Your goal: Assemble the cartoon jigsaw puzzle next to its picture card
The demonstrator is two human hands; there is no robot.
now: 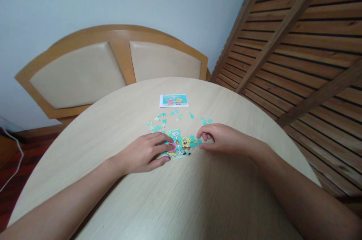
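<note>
A partly joined cartoon jigsaw (181, 145) lies on the round pale wooden table (181, 194) in front of me. My left hand (145, 153) rests on its left side, fingers stretched flat over the pieces. My right hand (219, 138) sits at the jigsaw's right edge, thumb and forefinger pinched together on a small turquoise piece (198, 142). Several loose turquoise pieces (162, 123) are scattered just beyond the jigsaw. A small reference picture card (174, 100) lies farther back.
Behind the table stands a wooden bench back with two beige cushioned panels (113, 66) against a pale wall. Slatted wooden panelling (305, 44) runs along the right. A white cable (13, 149) hangs at the far left over a dark floor.
</note>
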